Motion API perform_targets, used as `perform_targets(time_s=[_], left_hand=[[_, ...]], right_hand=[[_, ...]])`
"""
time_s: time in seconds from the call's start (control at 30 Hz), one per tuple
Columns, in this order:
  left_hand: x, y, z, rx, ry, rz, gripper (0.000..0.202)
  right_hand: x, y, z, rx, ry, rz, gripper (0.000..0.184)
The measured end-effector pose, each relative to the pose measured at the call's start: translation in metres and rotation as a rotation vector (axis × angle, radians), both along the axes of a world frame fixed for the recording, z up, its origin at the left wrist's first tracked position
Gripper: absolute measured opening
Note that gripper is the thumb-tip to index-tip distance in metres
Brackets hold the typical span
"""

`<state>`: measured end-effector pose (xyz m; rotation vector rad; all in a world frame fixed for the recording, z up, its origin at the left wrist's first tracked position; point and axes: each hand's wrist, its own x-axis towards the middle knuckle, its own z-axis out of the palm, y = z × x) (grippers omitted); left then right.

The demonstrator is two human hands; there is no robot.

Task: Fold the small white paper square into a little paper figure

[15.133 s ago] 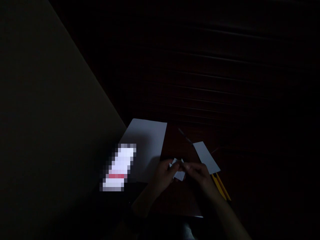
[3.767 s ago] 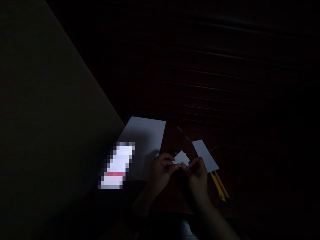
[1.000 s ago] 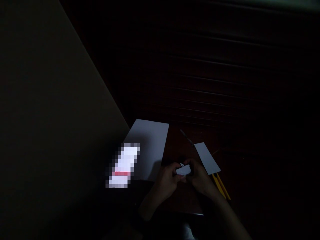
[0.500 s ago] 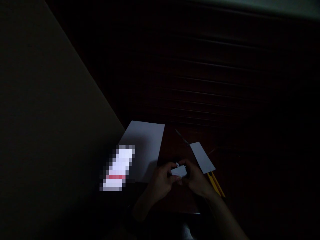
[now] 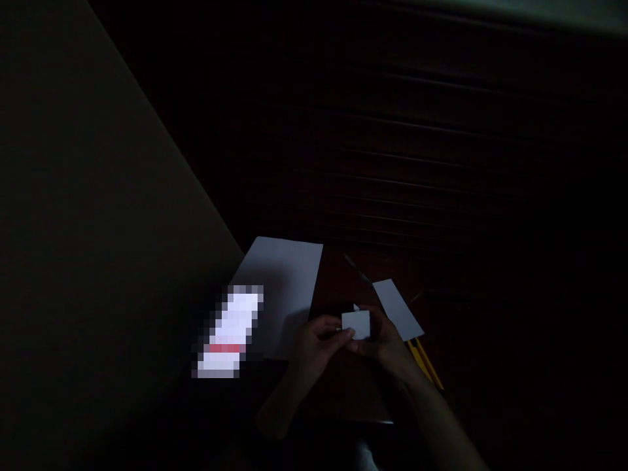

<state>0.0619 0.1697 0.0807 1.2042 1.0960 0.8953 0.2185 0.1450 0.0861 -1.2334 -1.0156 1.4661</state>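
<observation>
Between my two hands is a small piece of folded white paper, held just above the dark table, with one flat face toward me and a small pointed flap at its top. My left hand pinches its left side, thumb on the front face. On the other side, my right hand grips the right edge with fingers curled around it. To the right lies a narrow white paper strip on top of a yellow-handled tool, whose kind is hard to make out in the dark.
A large white sheet lies on the table at the left. A bright, pixelated screen-like patch covers its lower left. A thin dark pointed object lies behind the strip. Dark slatted wood rises behind, a pale wall at left.
The folded paper has been turned so that a squarer flat face shows and its flap points up. My fingers have shifted around it, the left thumb now on its front.
</observation>
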Motion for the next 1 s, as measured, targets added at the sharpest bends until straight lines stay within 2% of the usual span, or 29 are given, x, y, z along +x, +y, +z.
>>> perform_targets(time_s=[0.13, 0.3, 0.4, 0.53, 0.63, 0.8, 1.0], left_hand=[[0.003, 0.003, -0.004, -0.082, -0.083, 0.053, 0.023], [-0.002, 0.011, -0.001, -0.229, -0.277, 0.117, 0.025], [-0.005, 0.012, 0.001, -0.276, -0.325, 0.09, 0.026], [-0.007, 0.011, 0.004, -0.323, -0.37, -0.022, 0.026], [-0.007, 0.01, 0.006, -0.329, -0.326, -0.077, 0.028], [-0.009, 0.01, 0.007, -0.272, -0.204, -0.118, 0.034], [-0.01, 0.012, 0.006, -0.195, -0.095, -0.101, 0.035]], right_hand=[[-0.002, -0.001, 0.005, 0.065, -0.05, 0.002, 0.061], [0.013, -0.001, 0.015, 0.111, -0.183, 0.017, 0.065], [0.021, 0.001, 0.02, 0.172, -0.229, 0.045, 0.052], [0.021, 0.001, 0.024, 0.281, -0.302, 0.106, 0.033], [0.019, 0.0, 0.024, 0.288, -0.348, 0.131, 0.026], [0.02, -0.001, 0.022, 0.25, -0.34, 0.132, 0.026], [0.019, 0.0, 0.024, 0.232, -0.308, 0.17, 0.025]])
